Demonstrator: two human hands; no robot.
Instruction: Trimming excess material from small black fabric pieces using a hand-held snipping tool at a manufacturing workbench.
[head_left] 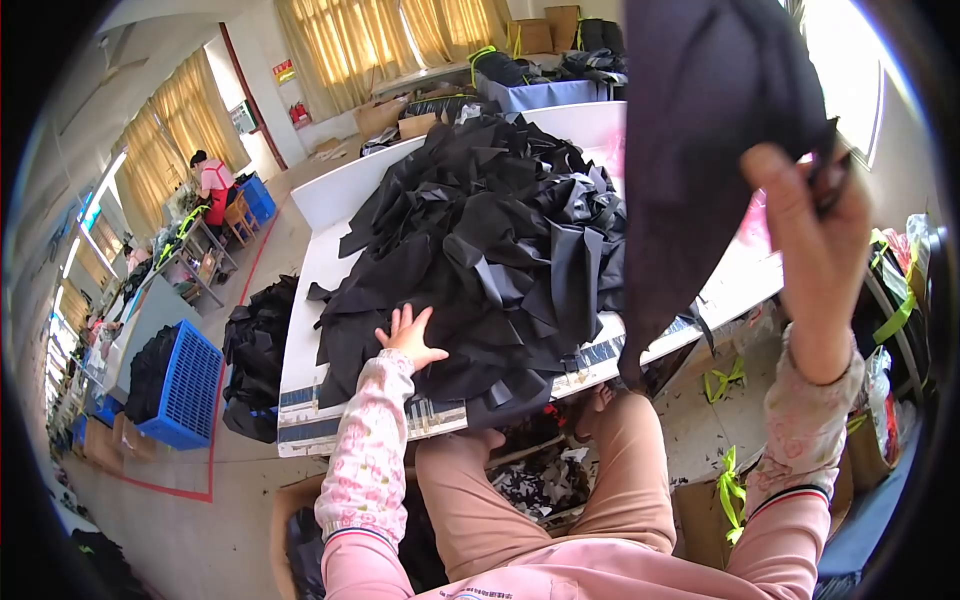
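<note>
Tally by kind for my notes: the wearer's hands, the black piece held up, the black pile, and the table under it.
Hands: 2 (left hand, right hand)
Black piece: 1
Black pile: 1
Table: 1
Total: 5

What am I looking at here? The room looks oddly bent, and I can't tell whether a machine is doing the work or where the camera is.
There is no robot here: a person is working with two bare hands. This single picture comes from a wide fisheye camera worn on the head and looking down, which is why straight edges curve. The left hand is spread open at the near-left part of a large pile of black fabric pieces on a white table. The right hand holds up one long dark fabric piece. To the left, a blue plastic crate stands on the floor, and a co-worker is farther back.
</note>
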